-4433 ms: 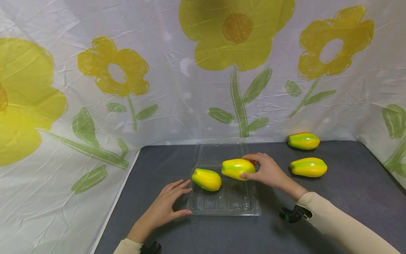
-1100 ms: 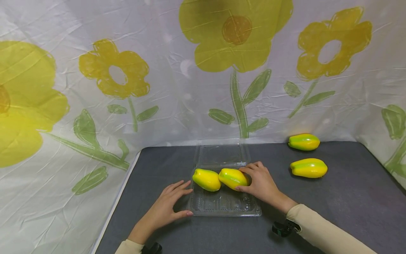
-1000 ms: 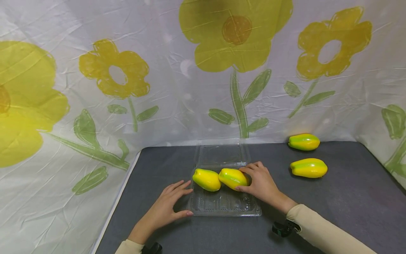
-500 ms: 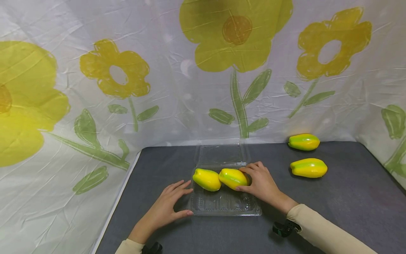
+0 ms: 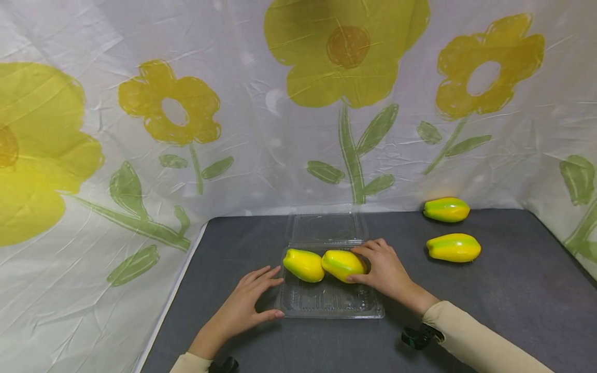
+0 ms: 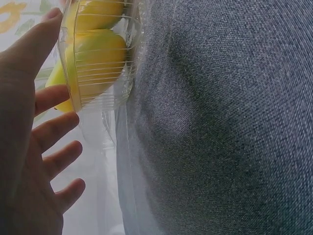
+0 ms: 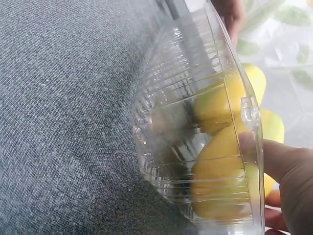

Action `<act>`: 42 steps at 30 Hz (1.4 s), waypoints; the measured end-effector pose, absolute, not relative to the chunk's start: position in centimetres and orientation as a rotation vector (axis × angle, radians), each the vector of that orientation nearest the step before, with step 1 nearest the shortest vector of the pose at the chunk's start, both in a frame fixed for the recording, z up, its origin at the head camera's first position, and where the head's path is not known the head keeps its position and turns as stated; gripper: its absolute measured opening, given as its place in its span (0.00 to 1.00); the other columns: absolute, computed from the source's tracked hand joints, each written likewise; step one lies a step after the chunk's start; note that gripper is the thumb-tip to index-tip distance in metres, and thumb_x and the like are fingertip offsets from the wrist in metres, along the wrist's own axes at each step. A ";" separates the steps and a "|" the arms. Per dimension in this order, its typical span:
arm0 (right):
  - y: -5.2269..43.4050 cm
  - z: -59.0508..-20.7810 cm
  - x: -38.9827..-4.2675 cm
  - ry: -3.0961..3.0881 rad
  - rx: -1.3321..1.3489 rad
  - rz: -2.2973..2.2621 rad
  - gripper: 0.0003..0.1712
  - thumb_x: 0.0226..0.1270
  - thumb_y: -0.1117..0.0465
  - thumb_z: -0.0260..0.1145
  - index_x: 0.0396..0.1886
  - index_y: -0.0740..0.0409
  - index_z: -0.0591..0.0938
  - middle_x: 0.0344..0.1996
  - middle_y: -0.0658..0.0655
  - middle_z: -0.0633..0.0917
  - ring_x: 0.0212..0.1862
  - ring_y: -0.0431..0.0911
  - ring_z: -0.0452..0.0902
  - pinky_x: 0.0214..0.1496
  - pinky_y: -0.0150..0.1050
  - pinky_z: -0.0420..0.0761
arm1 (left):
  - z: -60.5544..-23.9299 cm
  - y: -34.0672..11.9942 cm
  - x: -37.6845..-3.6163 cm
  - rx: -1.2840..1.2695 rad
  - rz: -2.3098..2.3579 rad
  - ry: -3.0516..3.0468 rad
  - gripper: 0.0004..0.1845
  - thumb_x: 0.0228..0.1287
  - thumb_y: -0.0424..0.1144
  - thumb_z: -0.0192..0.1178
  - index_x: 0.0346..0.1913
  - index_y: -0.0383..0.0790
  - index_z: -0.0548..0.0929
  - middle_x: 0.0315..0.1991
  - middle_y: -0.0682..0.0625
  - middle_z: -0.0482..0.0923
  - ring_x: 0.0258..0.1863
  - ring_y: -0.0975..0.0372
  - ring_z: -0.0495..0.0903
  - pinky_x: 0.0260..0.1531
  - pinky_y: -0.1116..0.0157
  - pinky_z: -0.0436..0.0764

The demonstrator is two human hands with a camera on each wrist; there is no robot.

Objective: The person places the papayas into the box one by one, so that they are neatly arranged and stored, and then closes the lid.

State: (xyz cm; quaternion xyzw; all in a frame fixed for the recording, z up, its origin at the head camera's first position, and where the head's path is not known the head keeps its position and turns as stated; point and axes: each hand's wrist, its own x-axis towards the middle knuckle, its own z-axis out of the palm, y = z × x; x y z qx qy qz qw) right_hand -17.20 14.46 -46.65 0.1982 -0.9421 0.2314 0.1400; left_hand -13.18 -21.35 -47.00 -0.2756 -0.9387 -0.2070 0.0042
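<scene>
Two yellow-green papayas lie side by side in the back half of a clear plastic clamshell box (image 5: 333, 309), its lid (image 5: 326, 228) folded back behind it. My right hand (image 5: 387, 270) holds the right papaya (image 5: 342, 264) by its right end, thumb in front and fingers behind. In the right wrist view the thumb (image 7: 279, 154) reaches over the rim onto that papaya. The left papaya (image 5: 303, 265) touches its neighbour, with no hand on it. My left hand (image 5: 244, 298) is spread at the box's left side, its fingertips right at the rim; the left wrist view shows its fingers (image 6: 56, 129) apart.
Two more papayas rest at the back right of the dark table, one near the back edge (image 5: 446, 209) and one in front of it (image 5: 453, 247). A white sheet with yellow flowers (image 5: 252, 103) hangs behind and to both sides.
Since the earliest frame my right hand has brought its papaya down and toward me into the box, against the left one. Over the last second both hands stay still.
</scene>
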 end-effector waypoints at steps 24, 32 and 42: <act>14.7 -46.8 -17.2 -2.678 0.613 0.667 0.39 0.42 0.42 0.82 0.55 0.55 0.85 0.48 0.54 0.86 0.49 0.50 0.74 0.55 0.54 0.73 | -47.0 -21.3 -13.0 -0.876 -0.649 -2.925 0.42 0.54 0.71 0.61 0.69 0.53 0.74 0.77 0.55 0.62 0.76 0.49 0.60 0.70 0.37 0.61; 14.8 -46.8 -17.1 -2.667 0.641 0.674 0.41 0.40 0.41 0.82 0.55 0.54 0.85 0.48 0.54 0.86 0.49 0.49 0.74 0.54 0.53 0.73 | -47.0 -21.3 -13.0 -0.875 -0.659 -2.923 0.42 0.53 0.71 0.61 0.69 0.53 0.74 0.77 0.54 0.62 0.76 0.49 0.60 0.70 0.37 0.61; 14.8 -46.9 -17.2 -2.671 0.624 0.644 0.37 0.45 0.41 0.80 0.54 0.54 0.86 0.47 0.54 0.87 0.49 0.48 0.74 0.54 0.53 0.72 | -46.8 -21.3 -13.1 -0.877 -0.652 -2.926 0.43 0.53 0.72 0.60 0.69 0.53 0.74 0.77 0.54 0.62 0.76 0.49 0.60 0.70 0.37 0.61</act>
